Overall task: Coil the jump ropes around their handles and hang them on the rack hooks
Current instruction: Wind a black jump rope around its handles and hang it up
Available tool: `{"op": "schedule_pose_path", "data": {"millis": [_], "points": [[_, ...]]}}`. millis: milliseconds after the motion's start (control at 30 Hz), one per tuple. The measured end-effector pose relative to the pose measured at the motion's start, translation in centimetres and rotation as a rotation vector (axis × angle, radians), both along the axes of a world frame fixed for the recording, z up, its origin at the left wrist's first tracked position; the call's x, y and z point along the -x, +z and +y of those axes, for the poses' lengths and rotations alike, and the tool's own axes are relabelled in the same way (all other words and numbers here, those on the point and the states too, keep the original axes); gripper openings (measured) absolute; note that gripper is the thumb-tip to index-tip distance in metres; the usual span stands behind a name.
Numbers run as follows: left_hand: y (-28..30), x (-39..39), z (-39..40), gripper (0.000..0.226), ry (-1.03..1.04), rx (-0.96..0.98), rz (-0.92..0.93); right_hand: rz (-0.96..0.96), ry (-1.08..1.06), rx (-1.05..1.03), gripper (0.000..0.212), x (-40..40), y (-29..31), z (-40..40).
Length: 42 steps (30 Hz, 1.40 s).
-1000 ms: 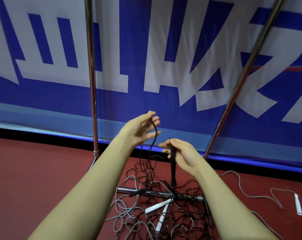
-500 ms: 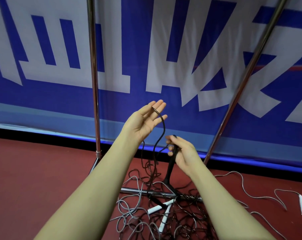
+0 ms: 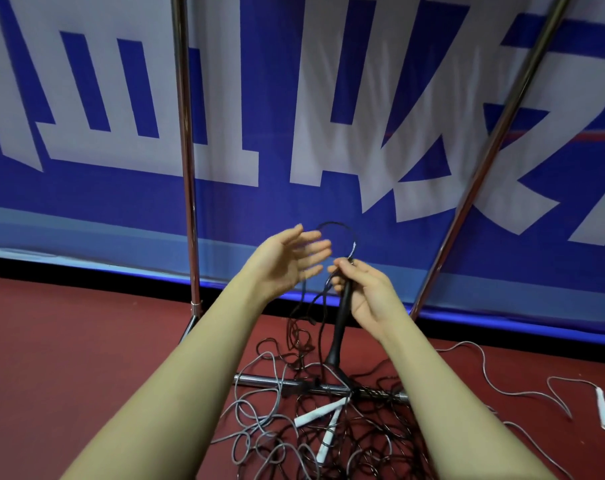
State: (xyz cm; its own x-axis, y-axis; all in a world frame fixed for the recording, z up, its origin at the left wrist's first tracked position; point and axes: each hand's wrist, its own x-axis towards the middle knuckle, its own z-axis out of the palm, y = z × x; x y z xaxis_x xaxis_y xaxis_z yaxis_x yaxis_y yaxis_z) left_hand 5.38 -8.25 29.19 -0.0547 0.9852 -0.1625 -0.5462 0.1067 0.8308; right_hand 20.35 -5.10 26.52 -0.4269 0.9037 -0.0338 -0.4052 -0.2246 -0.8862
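My right hand (image 3: 361,292) grips the top of a black jump-rope handle (image 3: 341,327) that hangs slanted down toward the floor. Its black rope (image 3: 339,226) arcs up from the handle's top over to my left hand (image 3: 290,261), whose fingers are straight with the palm turned right; the rope runs past its fingertips and drops behind the palm to the floor. A tangle of black and grey ropes (image 3: 315,427) lies on the red floor below, with two white handles (image 3: 323,422) in it. The rack's poles (image 3: 186,168) rise left and right; no hooks are in view.
The rack's low crossbar (image 3: 270,381) lies across the rope pile. A slanted right pole (image 3: 495,150) stands before a blue and white banner (image 3: 294,98). A grey rope with a white handle (image 3: 604,412) trails on the floor at right.
My left hand has swung the rope loop down and to the right, close to the top of the handle. My right hand has shifted slightly with the handle still in its grip.
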Motion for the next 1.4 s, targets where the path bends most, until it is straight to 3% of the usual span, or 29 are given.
{"op": "schedule_pose_path", "data": {"millis": [100,233,400,500,767,1033,1200,1400], "points": [[-1.3,-0.2,-0.3,0.030,-0.103,0.145,0.241,0.162,-0.099,0.052,0.017,-0.6,0.6,0.4],[-1.5,-0.7,-1.0,0.032,-0.358,0.121,0.338,0.225,-0.143,0.084,0.017,-1.1,1.0,0.7],[-1.0,-1.5,-1.3,0.011,-0.288,-0.019,0.425,0.213,-0.172,0.075,0.016,-1.4,1.0,1.1],[-0.5,-1.7,-1.3,0.010,-0.201,-0.056,0.309,0.176,-0.119,0.061,0.018,-1.6,0.6,1.3],[1.9,-1.9,-0.6,0.013,0.154,-0.180,-0.236,-0.050,0.129,0.044,0.027,-1.4,-0.8,0.8],[1.3,-0.3,0.0,0.010,0.283,-0.146,-0.377,-0.127,0.364,0.001,0.027,-0.7,-0.3,-0.6],[0.4,0.2,-0.2,0.022,0.129,-0.017,-0.155,0.014,0.297,0.037,0.025,-0.5,0.6,-0.4],[-2.1,-0.9,-0.1,0.056,-0.177,0.168,0.349,0.276,0.106,0.119,0.020,-0.6,2.2,0.0]]}}
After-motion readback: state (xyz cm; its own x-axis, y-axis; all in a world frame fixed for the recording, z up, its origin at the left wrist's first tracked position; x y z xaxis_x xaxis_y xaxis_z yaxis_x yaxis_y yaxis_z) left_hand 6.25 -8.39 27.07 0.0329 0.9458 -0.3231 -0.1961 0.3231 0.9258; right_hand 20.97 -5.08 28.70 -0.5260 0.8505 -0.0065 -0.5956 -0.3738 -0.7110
